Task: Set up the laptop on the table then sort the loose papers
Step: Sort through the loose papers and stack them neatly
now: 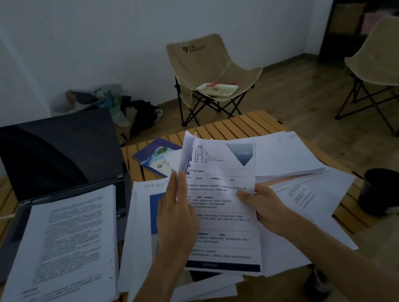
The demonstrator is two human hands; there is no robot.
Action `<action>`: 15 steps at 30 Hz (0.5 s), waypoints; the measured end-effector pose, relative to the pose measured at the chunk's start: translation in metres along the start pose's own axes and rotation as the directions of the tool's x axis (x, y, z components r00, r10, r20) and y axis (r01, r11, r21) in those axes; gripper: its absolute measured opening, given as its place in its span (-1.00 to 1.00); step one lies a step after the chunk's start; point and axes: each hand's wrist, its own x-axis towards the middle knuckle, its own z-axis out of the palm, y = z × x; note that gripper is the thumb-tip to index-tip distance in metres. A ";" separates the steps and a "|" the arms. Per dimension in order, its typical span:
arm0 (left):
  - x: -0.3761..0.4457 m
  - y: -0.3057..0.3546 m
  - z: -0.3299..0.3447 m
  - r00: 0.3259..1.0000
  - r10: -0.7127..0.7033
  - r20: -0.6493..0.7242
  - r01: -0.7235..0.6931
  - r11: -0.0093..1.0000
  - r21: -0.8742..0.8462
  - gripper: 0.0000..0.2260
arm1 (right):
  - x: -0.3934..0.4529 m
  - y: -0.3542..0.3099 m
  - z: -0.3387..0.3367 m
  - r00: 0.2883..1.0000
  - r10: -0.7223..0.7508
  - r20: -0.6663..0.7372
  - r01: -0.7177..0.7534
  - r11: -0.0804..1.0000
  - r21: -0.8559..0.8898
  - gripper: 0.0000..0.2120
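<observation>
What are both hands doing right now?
Left hand: pinching a lifted sheet.
Right hand: holding the printed page.

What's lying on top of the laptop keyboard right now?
A stack of printed pages lies across the open laptop, covering most of its keyboard and overhanging its front edge. Only a strip of keys at the right shows.
</observation>
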 end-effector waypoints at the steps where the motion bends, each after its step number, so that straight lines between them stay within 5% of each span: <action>1: 0.000 -0.001 -0.001 0.999 0.018 -0.038 -0.017 1.000 0.017 -0.50 | 0.001 -0.001 0.001 1.000 0.003 0.009 -0.003 1.000 0.005 -0.77; 4: 0.000 -0.001 -0.005 0.983 0.134 -0.126 -0.123 0.988 0.093 -0.66 | 0.004 -0.001 0.006 1.000 0.015 0.009 -0.015 1.000 0.016 -0.77; 7: -0.004 0.008 -0.009 0.973 0.174 -0.150 -0.184 0.981 -0.058 -0.73 | 0.008 0.004 0.013 1.000 0.014 -0.002 -0.014 1.000 0.016 -0.78; 10: -0.009 0.008 -0.002 0.935 0.318 -0.155 -0.320 0.947 0.010 -0.70 | 0.011 0.009 0.016 1.000 -0.003 0.009 0.003 1.000 0.024 -0.76; 15: -0.009 0.012 -0.004 0.922 0.332 -0.201 -0.333 0.942 0.028 -0.56 | 0.011 0.010 0.013 1.000 -0.007 0.020 0.006 0.998 0.058 -0.74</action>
